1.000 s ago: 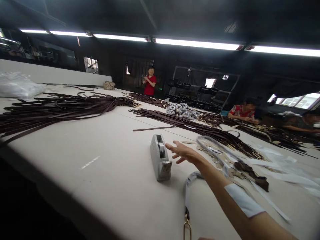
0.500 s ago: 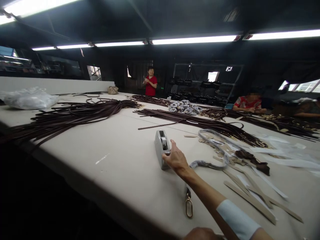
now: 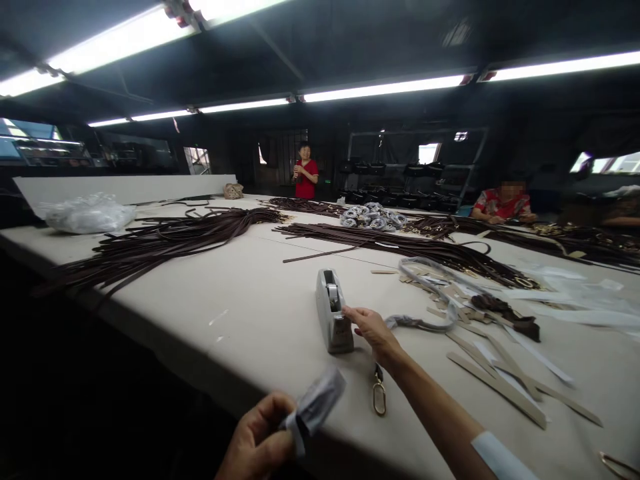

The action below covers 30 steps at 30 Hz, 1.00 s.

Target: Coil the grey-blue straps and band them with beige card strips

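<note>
Low in the view, my left hand [image 3: 263,433] is closed on a plastic-wrapped strap end [image 3: 323,400], held up at the table's near edge and slightly blurred. A grey tape dispenser [image 3: 334,320] stands on the table beyond it. My right hand [image 3: 373,330] has its fingertips pinched at the dispenser's near top edge; whatever lies between them is too small to make out. Beneath my right forearm lies a gold oval clasp [image 3: 379,395] on a short dark end. A film-wrapped strap [image 3: 425,325] curves over the table just right of that hand.
Bundles of dark brown straps [image 3: 190,233] lie across the white table [image 3: 240,293]. Coiled wrapped straps [image 3: 373,217] sit farther back. Beige strips [image 3: 497,390] are scattered at right, a plastic bag [image 3: 90,213] at far left. One person stands beyond; others sit at right.
My left hand has risen into view with the wrapped strap end. My right hand has shifted from gripping the dispenser's front to a pinch at its near top edge. The view has moved slightly.
</note>
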Available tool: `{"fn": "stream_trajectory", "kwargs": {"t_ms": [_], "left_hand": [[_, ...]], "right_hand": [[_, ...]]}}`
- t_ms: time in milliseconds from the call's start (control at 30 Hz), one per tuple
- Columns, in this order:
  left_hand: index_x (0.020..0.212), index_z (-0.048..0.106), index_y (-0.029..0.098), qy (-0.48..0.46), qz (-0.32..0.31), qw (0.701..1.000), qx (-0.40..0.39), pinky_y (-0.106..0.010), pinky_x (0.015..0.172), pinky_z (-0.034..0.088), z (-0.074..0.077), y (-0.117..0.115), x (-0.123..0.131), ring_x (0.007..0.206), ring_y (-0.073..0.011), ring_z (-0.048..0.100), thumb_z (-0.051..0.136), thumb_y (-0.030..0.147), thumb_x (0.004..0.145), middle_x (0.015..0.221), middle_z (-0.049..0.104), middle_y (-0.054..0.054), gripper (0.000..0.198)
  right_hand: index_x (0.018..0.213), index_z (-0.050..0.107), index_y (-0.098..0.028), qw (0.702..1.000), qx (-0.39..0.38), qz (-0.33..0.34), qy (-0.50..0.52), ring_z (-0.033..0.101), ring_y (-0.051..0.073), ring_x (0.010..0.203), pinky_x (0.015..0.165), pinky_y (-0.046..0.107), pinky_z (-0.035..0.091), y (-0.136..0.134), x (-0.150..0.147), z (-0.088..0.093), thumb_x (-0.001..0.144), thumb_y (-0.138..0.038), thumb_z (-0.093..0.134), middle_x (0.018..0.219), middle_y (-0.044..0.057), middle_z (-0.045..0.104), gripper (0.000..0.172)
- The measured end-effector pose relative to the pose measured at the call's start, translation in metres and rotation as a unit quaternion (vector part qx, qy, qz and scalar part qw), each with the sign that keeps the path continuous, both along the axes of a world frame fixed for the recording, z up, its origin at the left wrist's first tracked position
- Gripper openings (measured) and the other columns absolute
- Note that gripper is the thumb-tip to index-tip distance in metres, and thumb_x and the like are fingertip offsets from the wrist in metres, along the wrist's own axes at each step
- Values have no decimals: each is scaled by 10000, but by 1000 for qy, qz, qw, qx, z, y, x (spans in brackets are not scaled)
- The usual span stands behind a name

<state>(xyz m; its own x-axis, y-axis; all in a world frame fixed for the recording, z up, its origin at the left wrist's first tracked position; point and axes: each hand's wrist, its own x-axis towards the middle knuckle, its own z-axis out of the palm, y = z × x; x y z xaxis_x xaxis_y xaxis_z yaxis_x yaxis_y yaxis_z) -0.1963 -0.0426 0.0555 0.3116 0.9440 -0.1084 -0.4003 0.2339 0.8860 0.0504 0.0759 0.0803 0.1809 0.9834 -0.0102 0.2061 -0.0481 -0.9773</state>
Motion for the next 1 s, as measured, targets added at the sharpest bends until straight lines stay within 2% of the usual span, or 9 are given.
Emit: {"fn": "stream_trajectory", "kwargs": {"t_ms": [100, 233, 333, 467, 533, 633, 733, 867, 1000], "left_hand": [[856, 705, 179, -22, 156, 987, -5, -254, 639, 443, 4, 7, -9, 661, -158, 552, 909, 416, 561, 726, 657, -14, 429], [908, 726, 171, -40, 220, 975, -12, -294, 613, 478, 2, 13, -12, 625, -187, 604, 908, 362, 589, 798, 714, -52, 414], [872, 733, 169, -61, 226, 972, -23, -274, 592, 486, -2, 14, -8, 598, -172, 611, 923, 333, 575, 772, 722, -44, 388], [856, 741, 161, -92, 231, 968, -32, -210, 572, 486, -6, 14, 0, 579, -125, 598, 943, 329, 556, 733, 709, -28, 399], [863, 739, 160, -109, 238, 964, -38, -183, 573, 488, -5, 14, 3, 587, -110, 596, 950, 307, 549, 745, 707, -25, 406], [910, 729, 156, -122, 228, 965, -43, -180, 591, 494, -2, 11, 7, 618, -110, 598, 941, 285, 576, 789, 706, -33, 417], [974, 706, 152, -119, 178, 975, -54, -201, 639, 497, -1, 10, 13, 683, -125, 603, 918, 293, 629, 853, 707, -51, 429], [979, 677, 163, -112, 123, 986, -29, -205, 652, 454, -2, 12, 24, 696, -119, 555, 873, 355, 693, 829, 678, -30, 396], [945, 674, 159, -73, 144, 987, 5, -203, 665, 399, 2, 14, 33, 679, -103, 486, 855, 389, 697, 780, 625, 1, 384]], "right_hand": [[754, 723, -137, 997, 14, -28, 66, 623, 220, 787, 700, 301, 443, 5, -12, -1, 615, -565, 706, 782, 73, 722, 450], [691, 704, -149, 989, 39, -66, 123, 599, 209, 716, 672, 304, 443, 8, -24, -1, 536, -486, 742, 694, 54, 694, 372], [711, 702, -153, 983, 57, -97, 144, 610, 227, 773, 722, 316, 452, 5, -27, -1, 546, -504, 724, 744, 60, 697, 388], [741, 691, -164, 977, 88, -133, 142, 583, 244, 1002, 894, 310, 414, -13, -28, -1, 586, -504, 725, 1063, 86, 676, 375], [746, 676, -178, 976, 94, -139, 138, 555, 231, 1062, 931, 292, 388, -26, -27, -2, 626, -493, 726, 1131, 70, 650, 341], [782, 635, -194, 978, 71, -116, 156, 591, 193, 861, 795, 294, 442, -43, -27, -7, 670, -513, 702, 885, 35, 672, 344], [736, 571, -192, 978, 16, -78, 195, 530, 146, 556, 572, 281, 444, -45, -29, -17, 593, -547, 722, 608, -10, 593, 411], [657, 519, -190, 971, -42, -79, 220, 447, 94, 434, 441, 230, 385, -34, -23, -34, 475, -522, 769, 533, -24, 546, 453], [631, 509, -189, 972, -60, -72, 214, 385, 71, 399, 379, 203, 321, -44, -10, -35, 489, -488, 806, 508, -47, 504, 445]]}}
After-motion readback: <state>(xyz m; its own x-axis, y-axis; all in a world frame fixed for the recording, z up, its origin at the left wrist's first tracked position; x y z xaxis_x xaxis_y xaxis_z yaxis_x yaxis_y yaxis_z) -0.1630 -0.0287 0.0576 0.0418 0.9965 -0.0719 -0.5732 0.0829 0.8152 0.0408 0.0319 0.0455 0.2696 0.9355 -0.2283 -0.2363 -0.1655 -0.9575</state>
